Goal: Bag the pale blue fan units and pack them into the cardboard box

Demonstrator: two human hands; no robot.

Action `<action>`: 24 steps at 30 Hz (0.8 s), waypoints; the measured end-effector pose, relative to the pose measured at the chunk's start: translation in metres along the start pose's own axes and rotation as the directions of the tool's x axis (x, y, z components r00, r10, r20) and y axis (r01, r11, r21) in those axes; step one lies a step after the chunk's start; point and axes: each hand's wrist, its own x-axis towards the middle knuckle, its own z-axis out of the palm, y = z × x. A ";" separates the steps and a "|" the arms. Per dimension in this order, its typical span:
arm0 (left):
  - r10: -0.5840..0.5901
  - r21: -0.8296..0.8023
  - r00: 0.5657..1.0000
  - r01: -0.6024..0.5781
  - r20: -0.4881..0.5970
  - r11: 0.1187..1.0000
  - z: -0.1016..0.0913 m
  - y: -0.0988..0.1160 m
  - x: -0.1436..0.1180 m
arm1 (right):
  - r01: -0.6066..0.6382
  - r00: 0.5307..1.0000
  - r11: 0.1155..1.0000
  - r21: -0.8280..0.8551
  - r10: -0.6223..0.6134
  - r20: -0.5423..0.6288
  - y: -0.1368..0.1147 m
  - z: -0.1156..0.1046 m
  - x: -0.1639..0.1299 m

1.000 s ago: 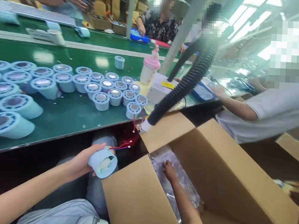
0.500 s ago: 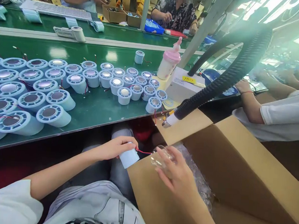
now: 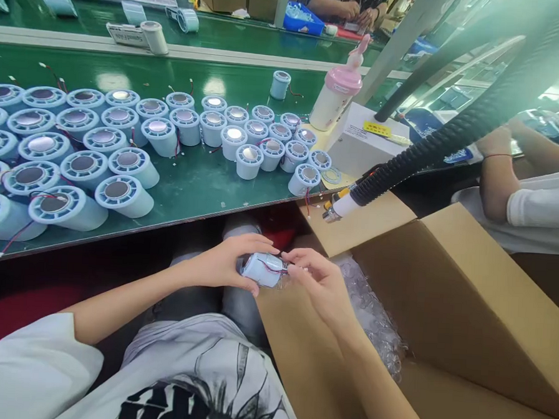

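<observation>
My left hand [image 3: 227, 263] grips a pale blue cylindrical housing [image 3: 261, 269] with thin red wires, held over my lap just below the table edge. My right hand [image 3: 320, 283] meets it from the right, its fingertips on the housing's end and on a small clear plastic piece [image 3: 289, 277] pressed against it. Both hands hover at the near-left corner of an open cardboard box [image 3: 449, 275] that holds clear plastic parts [image 3: 372, 311].
Several identical blue housings [image 3: 119, 138] stand in rows on the green table [image 3: 186, 198]. A black corrugated hose [image 3: 433, 145] ends in a nozzle [image 3: 338, 207] over the box flap. A pink-capped bottle [image 3: 335, 93] and white box [image 3: 365, 142] sit behind. Another person's arm [image 3: 501, 177] rests at right.
My right hand came out of the box holding a clear piece and moved left to the blue housing. My left hand turned the housing and brought it up to meet it.
</observation>
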 end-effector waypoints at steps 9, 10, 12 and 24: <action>-0.253 -0.577 0.964 0.253 0.082 0.777 0.009 0.014 -0.004 | 0.309 0.946 0.898 -0.312 -0.258 0.195 0.002 -0.010 -0.010; -0.253 -0.596 0.962 0.263 0.102 0.759 0.010 0.014 -0.005 | 0.352 0.934 0.858 -0.375 -0.293 0.207 0.002 -0.011 -0.013; -0.225 -0.565 0.966 0.257 0.128 0.784 0.008 0.014 -0.006 | 0.383 0.923 0.828 -0.411 -0.325 0.206 0.002 -0.011 -0.017; -0.004 -0.314 0.994 0.037 0.106 0.949 -0.003 0.027 -0.013 | 0.051 0.967 0.999 -0.013 -0.046 0.253 -0.011 -0.011 -0.018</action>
